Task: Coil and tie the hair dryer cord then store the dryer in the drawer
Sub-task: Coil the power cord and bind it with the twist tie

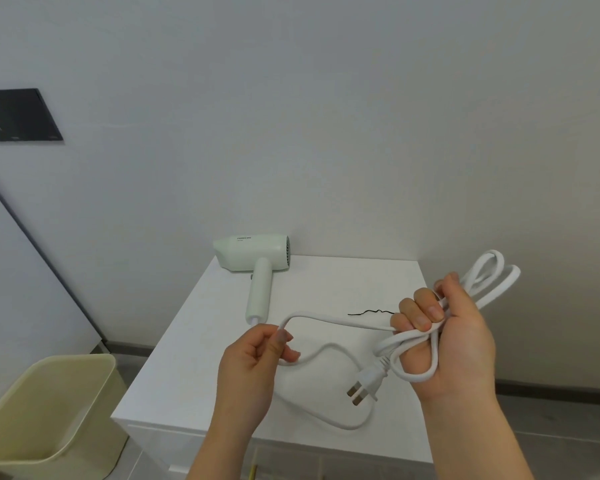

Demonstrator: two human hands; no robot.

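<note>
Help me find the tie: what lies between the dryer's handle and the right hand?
Head view: a thin black wire tie lies on the white top, beside a stretch of cord.

The pale green hair dryer lies flat at the cabinet's back edge. Its white cord hangs part-coiled above the cabinet.

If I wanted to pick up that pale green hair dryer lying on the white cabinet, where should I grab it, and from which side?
Probably the handle, coming down from above on the near side. The hair dryer lies flat, its straight round handle pointing away from the wall; the wider body sits close to that wall.
</note>
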